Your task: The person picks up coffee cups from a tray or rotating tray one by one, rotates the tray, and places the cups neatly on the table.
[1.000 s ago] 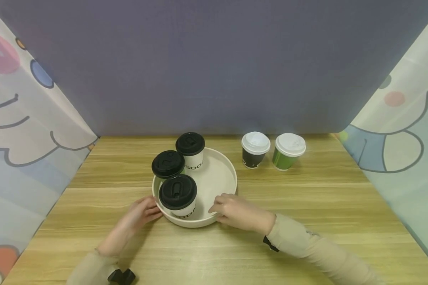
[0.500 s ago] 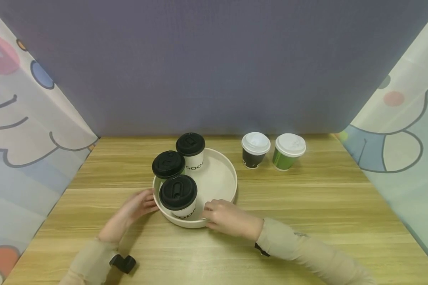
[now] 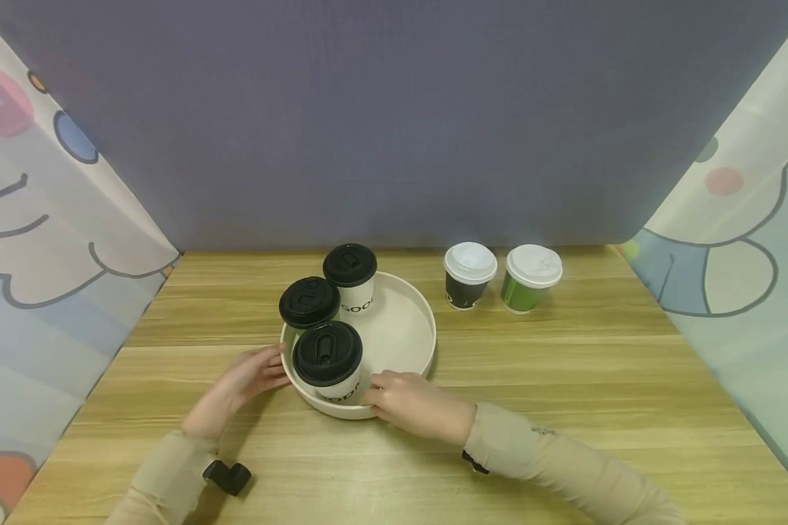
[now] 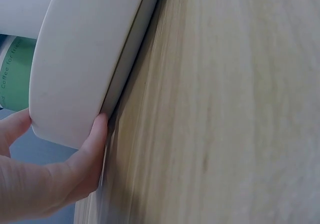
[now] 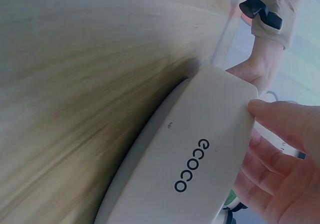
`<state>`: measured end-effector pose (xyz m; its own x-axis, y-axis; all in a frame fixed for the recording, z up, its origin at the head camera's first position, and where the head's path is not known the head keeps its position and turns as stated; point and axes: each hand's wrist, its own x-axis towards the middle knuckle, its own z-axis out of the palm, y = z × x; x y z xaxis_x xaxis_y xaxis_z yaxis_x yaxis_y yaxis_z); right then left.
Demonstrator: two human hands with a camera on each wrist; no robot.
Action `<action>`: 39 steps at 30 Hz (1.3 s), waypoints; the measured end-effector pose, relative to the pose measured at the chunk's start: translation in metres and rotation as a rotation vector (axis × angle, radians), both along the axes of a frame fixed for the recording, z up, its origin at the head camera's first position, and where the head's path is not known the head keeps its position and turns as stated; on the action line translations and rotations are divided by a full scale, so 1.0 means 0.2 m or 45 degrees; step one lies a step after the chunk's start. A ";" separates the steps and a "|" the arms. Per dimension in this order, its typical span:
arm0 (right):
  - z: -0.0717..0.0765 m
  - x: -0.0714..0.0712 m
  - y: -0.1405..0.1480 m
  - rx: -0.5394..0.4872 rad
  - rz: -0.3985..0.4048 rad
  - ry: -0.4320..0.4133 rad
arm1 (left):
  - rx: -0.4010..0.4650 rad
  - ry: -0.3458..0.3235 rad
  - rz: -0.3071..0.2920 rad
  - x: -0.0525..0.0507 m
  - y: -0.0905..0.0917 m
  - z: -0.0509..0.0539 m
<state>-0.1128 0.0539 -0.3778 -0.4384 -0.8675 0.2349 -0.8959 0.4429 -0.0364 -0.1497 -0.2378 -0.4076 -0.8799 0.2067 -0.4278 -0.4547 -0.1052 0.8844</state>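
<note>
Nearest, the right hand (image 3: 416,405) pinches the wall of the round tray (image 3: 399,332) between 5 and 6 o'clock on its circle, and the left hand (image 3: 249,375) grips it towards 8 o'clock, spanning rim to base. The tray appears to sit flat on the bench (image 3: 341,481). Both holds are on its near and left side, so raising it this way would probably let the unsupported 2 o'clock side dip. Inside, at 7 o'clock, the near white cup (image 3: 327,356) stands just beside the right fingertips; a shift of grip could knock it. The black-lidded green cup (image 3: 309,301) at 9 to 10 o'clock comes next; whether it touches its neighbours cannot be told. Farther on, towards 12, the far white cup (image 3: 358,294) stands tall near the rim. All three crowd the left half, so a sharp tug could likely make them slide or topple, worse if they are full, which the lids hide. Beyond the tray, towards 2 o'clock, the dark cup (image 3: 466,292) and the white-lidded green cup (image 3: 524,293) stand on the bench, where a swing rightwards might catch them.
</note>
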 end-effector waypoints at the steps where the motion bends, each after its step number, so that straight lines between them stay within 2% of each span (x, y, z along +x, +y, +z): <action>1: 0.00 0.00 0.00 0.005 -0.003 0.006 | 0.005 0.001 -0.007 0.00 0.00 0.00; 8: 0.00 0.00 0.01 0.016 -0.018 0.021 | 0.043 0.011 -0.058 0.01 -0.02 -0.01; 14: 0.00 0.00 0.05 -0.060 -0.015 0.095 | 0.073 0.032 -0.094 0.03 -0.02 -0.01; 21: -0.01 -0.02 0.09 -0.081 -0.013 0.105 | 0.045 0.047 -0.106 0.07 0.00 -0.02; 31: 0.00 -0.05 0.17 -0.104 -0.042 0.009 | 0.099 0.024 -0.112 0.14 0.05 -0.01; 39: -0.01 -0.08 0.22 -0.179 -0.021 -0.071 | 0.135 0.012 -0.080 0.19 0.09 -0.02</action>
